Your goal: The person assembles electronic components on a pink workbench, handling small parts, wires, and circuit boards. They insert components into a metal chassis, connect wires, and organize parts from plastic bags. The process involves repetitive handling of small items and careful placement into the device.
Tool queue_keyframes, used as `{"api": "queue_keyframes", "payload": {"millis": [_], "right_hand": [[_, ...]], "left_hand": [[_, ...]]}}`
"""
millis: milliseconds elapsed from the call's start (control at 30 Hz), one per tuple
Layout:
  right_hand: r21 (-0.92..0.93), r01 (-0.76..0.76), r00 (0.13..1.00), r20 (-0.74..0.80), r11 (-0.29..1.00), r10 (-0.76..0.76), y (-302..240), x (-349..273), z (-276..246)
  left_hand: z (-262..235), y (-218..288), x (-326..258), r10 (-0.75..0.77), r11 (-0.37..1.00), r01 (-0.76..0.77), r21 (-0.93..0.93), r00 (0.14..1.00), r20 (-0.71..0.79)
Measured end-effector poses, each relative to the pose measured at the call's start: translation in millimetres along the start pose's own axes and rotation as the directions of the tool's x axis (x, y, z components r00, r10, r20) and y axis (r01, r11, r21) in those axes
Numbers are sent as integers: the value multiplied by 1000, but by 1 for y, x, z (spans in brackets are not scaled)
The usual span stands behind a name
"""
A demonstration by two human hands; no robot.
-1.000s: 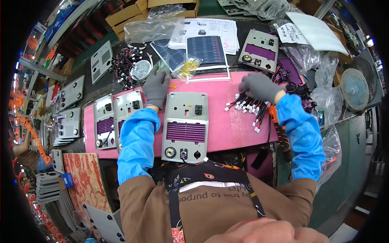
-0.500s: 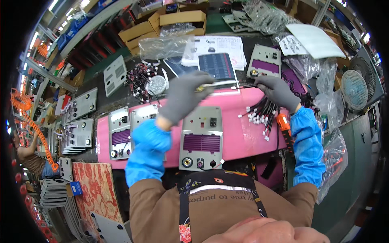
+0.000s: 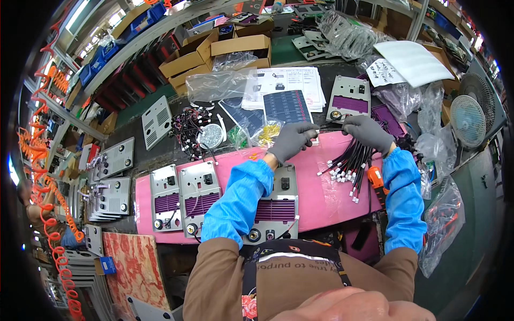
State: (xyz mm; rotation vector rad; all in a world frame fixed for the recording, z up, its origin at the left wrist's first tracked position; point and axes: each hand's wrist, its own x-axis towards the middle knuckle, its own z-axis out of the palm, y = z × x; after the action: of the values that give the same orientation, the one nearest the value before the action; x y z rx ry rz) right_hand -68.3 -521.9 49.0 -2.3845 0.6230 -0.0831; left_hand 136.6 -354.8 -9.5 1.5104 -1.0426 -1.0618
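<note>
Above the pink work mat, my two gloved hands face each other, a short gap apart. My left hand is closed, its fingertips pinched together; what they hold is too small to make out. My right hand is closed on a thin black wire, with a bundle of black wires with white connectors hanging just below it. A grey metal panel with a purple grille lies under my left forearm, partly hidden. Two similar panels lie to its left. An orange-handled tool is beside my right forearm.
Beyond my left hand lie a bag of yellow pieces, a dark printed sheet and a wire heap. Another panel lies behind my right hand. A fan stands far right; stacked panels are at left.
My left hand has moved right and a little down, closer to the right hand, uncovering the bag of yellow pieces. The right hand stays by the wire bundle. The view has shifted slightly.
</note>
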Motion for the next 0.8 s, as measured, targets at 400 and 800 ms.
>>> {"api": "queue_keyframes", "payload": {"millis": [400,800], "right_hand": [[226,-54,996,-60,973,69,23,-31,-65],[905,296,871,-387,307,302,63,15,13]], "left_hand": [[-10,-17,40,-124,918,88,-386,990,-68],[-12,-59,60,-203,471,59,-880,978,-44]]}}
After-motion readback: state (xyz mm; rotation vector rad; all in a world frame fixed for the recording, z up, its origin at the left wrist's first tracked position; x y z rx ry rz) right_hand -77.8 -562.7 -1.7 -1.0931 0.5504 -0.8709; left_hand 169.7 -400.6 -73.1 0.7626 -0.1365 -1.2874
